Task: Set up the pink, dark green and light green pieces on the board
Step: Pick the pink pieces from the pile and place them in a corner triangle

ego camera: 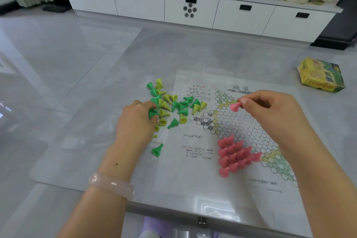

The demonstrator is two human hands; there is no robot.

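Pink pieces [234, 154] stand clustered on the paper board's [241, 127] near corner, while dark green pieces [182, 105] and light green pieces [166, 105] lie jumbled, seemingly toppled, beside it.

Grey table [193, 52]; board [195, 160]; box [321, 75]

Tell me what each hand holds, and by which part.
Right hand pinches a pink piece by its narrow top. Left hand grips a dark green piece; which part is hidden.
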